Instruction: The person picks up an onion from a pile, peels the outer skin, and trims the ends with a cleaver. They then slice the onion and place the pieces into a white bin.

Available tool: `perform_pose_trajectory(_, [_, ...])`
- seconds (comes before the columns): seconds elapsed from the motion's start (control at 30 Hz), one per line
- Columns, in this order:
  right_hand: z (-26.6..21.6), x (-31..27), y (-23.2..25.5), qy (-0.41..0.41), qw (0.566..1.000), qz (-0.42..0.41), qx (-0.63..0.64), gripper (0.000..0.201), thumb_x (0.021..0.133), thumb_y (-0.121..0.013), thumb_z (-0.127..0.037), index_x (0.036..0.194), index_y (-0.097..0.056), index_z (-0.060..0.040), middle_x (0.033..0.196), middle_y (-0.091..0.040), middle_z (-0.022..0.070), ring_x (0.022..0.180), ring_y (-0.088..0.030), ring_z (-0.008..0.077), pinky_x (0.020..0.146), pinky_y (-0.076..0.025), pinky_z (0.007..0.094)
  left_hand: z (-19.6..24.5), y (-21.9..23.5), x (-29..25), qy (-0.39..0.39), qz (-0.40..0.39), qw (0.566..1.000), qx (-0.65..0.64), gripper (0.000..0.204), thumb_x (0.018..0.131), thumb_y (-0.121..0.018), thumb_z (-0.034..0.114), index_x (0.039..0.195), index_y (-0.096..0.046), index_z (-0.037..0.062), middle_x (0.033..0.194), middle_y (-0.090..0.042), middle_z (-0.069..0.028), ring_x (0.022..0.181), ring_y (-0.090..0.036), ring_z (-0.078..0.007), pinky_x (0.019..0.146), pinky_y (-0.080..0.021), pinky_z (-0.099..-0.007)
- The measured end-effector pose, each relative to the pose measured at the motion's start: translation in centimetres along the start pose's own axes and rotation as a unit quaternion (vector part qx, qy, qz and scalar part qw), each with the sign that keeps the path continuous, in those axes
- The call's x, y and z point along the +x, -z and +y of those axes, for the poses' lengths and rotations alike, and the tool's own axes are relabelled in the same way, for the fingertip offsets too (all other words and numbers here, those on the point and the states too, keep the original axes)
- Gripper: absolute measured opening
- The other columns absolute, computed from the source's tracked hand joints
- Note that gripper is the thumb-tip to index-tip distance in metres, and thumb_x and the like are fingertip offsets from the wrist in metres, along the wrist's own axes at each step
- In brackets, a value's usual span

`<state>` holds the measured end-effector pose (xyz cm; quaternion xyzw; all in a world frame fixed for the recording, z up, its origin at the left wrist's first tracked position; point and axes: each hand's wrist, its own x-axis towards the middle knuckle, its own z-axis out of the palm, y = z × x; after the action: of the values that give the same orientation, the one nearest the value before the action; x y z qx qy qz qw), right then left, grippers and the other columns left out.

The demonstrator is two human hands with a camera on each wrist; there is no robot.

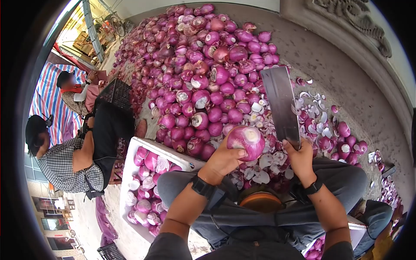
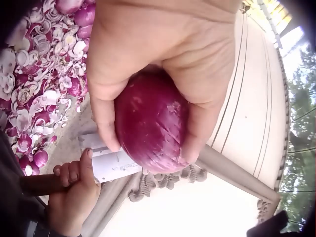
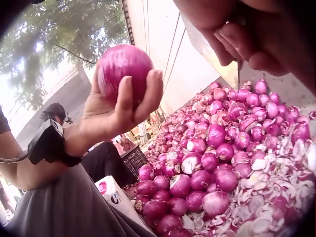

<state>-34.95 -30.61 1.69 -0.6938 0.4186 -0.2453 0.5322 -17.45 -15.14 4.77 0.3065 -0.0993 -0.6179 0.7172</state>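
1. Twelve o'clock, head view: a pale wall (image 1: 251, 3).
2. Two o'clock: carved relief (image 1: 364, 21) — stained grey floor (image 1: 323, 65) beneath.
3. Ten o'clock: a ladder-like metal frame (image 1: 92, 32) against yellowish light.
4. Towards nine: a striped sheet (image 1: 44, 89).
5. Eight o'clock: wooden chairs (image 1: 69, 206) — a window (image 1: 53, 224) nearby.

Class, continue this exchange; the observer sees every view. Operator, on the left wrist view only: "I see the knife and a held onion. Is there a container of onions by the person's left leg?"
Observer: Yes, the head view shows a white box of onions beside that leg.
Operator: Is the onion in the left hand purple all over?
Observer: No, the head view shows a pale round patch on it.
Operator: Is anyone else nearby?
Observer: Yes, a person in a checked shirt is at the left of that view.
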Motion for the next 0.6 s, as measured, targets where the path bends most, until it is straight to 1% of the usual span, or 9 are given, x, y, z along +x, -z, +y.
perform_pose_trajectory(0.17, [-1.2, -0.2, -1.1, 0.042, 0.998, -0.010, 0.054, 0.018, 0.084, -0.068, -0.015, 0.092, -0.065, 0.0008, 0.067, -0.061, 0.0005, 0.058, -0.048, 0.0046, 0.053, -0.039, 0.0235, 0.3, 0.2, -0.1, -0.030, -0.010, 0.999, 0.018, 0.076, 0.065, -0.076, 0.000, 0.131, -0.040, 0.0074, 0.125, -0.050, -0.0094, 0.119, -0.049, -0.0244, 0.098, -0.044, -0.0384])
perform_pose_trajectory(0.23, [-1.6, -0.2, -1.5, 0.045, 0.998, -0.016, 0.052, 0.018, 0.084, -0.068, -0.015, 0.093, -0.065, 0.0007, 0.067, -0.061, 0.0005, 0.059, -0.048, 0.0047, 0.053, -0.039, 0.0236, 0.2, 0.4, 0.0, -0.054, -0.013, 0.998, 0.038, 0.081, 0.062, -0.078, -0.002, 0.131, -0.039, 0.0073, 0.126, -0.048, -0.0090, 0.119, -0.048, -0.0238, 0.099, -0.042, -0.0387])
perform_pose_trajectory(0.37, [-2.3, -0.2, -2.2, 0.047, 0.997, -0.021, 0.058, 0.019, 0.084, -0.068, -0.015, 0.094, -0.065, 0.0006, 0.068, -0.060, 0.0006, 0.059, -0.048, 0.0054, 0.054, -0.040, 0.0241, 0.6, 0.0, -0.3, -0.069, -0.008, 0.996, 0.059, 0.086, 0.057, -0.080, -0.003, 0.131, -0.038, 0.0072, 0.125, -0.048, -0.0081, 0.119, -0.048, -0.0234, 0.100, -0.041, -0.0386])
perform_pose_trajectory(0.43, [-2.2, -0.1, -2.7, 0.052, 0.997, -0.024, 0.060, 0.018, 0.084, -0.068, -0.015, 0.094, -0.065, 0.0004, 0.067, -0.060, 0.0007, 0.059, -0.048, 0.0056, 0.054, -0.040, 0.0242, 0.8, 0.0, -0.4, -0.081, -0.018, 0.995, 0.062, 0.088, 0.056, -0.082, -0.002, 0.131, -0.038, 0.0073, 0.126, -0.048, -0.0086, 0.119, -0.048, -0.0235, 0.100, -0.041, -0.0381])
perform_pose_trajectory(0.57, [-2.3, 0.0, -3.1, 0.047, 0.997, -0.033, 0.057, 0.017, 0.084, -0.068, -0.014, 0.093, -0.065, 0.0000, 0.067, -0.061, 0.0012, 0.058, -0.049, 0.0063, 0.054, -0.040, 0.0246, 1.3, -0.1, -0.5, -0.081, -0.033, 0.993, 0.084, 0.089, 0.055, -0.084, 0.000, 0.130, -0.038, 0.0069, 0.126, -0.049, -0.0088, 0.119, -0.048, -0.0232, 0.101, -0.040, -0.0373])
perform_pose_trajectory(0.6, [-2.4, 0.0, -3.1, 0.047, 0.997, -0.034, 0.057, 0.017, 0.084, -0.068, -0.014, 0.093, -0.065, 0.0000, 0.067, -0.061, 0.0012, 0.058, -0.049, 0.0063, 0.054, -0.040, 0.0246, 1.5, -0.5, -0.6, -0.078, -0.030, 0.990, 0.110, 0.091, 0.052, -0.086, 0.006, 0.129, -0.038, 0.0064, 0.127, -0.049, -0.0113, 0.121, -0.047, -0.0244, 0.103, -0.038, -0.0381])
